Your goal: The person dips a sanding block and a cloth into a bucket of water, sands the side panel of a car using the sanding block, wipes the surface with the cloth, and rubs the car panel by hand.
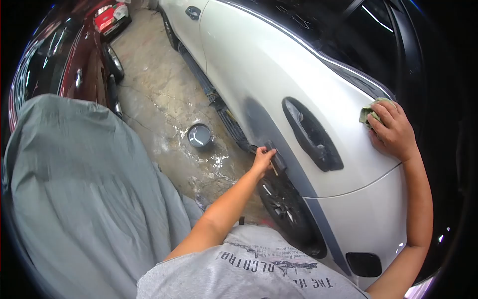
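My left hand (pixel 264 160) is closed on a dark sanding block (pixel 277 155), which lies flat against the grey primed patch (pixel 260 119) above the wheel arch. A thin tan edge shows below its fingers. Higher on the white car body panel (pixel 239 50), my right hand (pixel 391 130) grips a crumpled green cloth (pixel 367 113) and rests on the paintwork near the window edge. Between the hands is a dark recessed opening (pixel 312 134) in the panel. Beneath the primed arch sits the black wheel (pixel 284 207).
A round bucket of liquid (pixel 199 135) stands on the wet concrete floor (pixel 149 65). On the left, a grey cover (pixel 89 199) drapes over something large beside a dark red car (pixel 82 74). A bright red vehicle (pixel 109 19) is farther back.
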